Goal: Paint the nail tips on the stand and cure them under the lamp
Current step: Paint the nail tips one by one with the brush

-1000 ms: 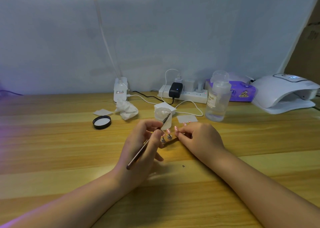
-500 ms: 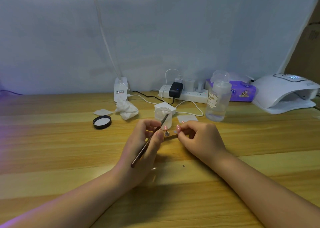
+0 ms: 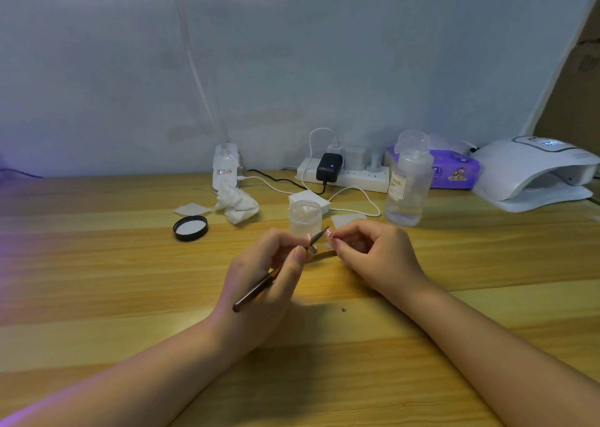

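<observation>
**Nail tips held between two hands at mid-table**

Nail tips (image 3: 330,233) sit at the centre of the wooden table (image 3: 97,280), just near of the small clear jar (image 3: 305,217). I see one pink tip pinched at the fingertips of my right hand (image 3: 376,257); the stand (image 3: 313,249) beneath shows only as a small metal base and is mostly hidden by the fingers, so I cannot tell how many tips it carries. My left hand (image 3: 269,274) grasps a slim nail brush (image 3: 279,270) pen-fashion, handle slanting toward the near left, dark tip pointing far-right and ending just beside the pinched nail tip. Whether bristle and tip touch is too small to tell.

Far right: the white curing lamp (image 3: 532,175), its opening facing left and near, well apart from the hands. Left of it lie a purple wipes pack (image 3: 454,171) and a clear pump bottle (image 3: 409,183). Along the far edge runs a white power strip (image 3: 344,175) with a black adapter (image 3: 328,166) plugged in and white cable looping toward the jar. Far left of centre: a crumpled tissue (image 3: 237,202), a flat white pad (image 3: 191,209) and a black jar lid (image 3: 190,228) lying inside-up.
</observation>
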